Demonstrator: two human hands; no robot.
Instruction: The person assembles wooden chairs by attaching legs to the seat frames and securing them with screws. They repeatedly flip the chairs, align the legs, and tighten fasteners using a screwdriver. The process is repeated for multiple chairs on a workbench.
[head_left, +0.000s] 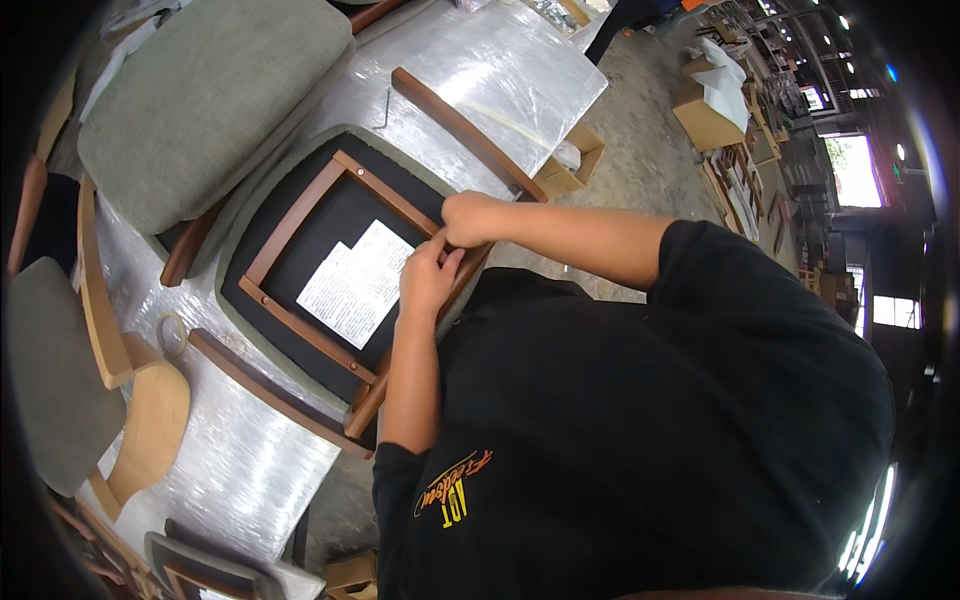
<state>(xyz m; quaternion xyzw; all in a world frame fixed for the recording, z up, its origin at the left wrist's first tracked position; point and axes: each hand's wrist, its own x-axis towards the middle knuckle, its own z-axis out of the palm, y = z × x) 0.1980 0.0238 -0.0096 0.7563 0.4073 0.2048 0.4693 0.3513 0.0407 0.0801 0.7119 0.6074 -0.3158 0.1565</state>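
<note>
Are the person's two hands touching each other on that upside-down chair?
Touching. The head view shows the left hand pressed against the underside of the right hand, with no gap between them, both at the wooden frame of the upturned chair seat.

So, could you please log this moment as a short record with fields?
Setting: workshop table covered in clear plastic sheeting
Main thing: upturned chair seat, brown wooden frame, black underside, white paper label
Left hand: on the frame's near rail
Right hand: gripping the same rail, touching the left
Nearby: grey-green cushion, tape roll, cardboard boxes on the floor
</note>
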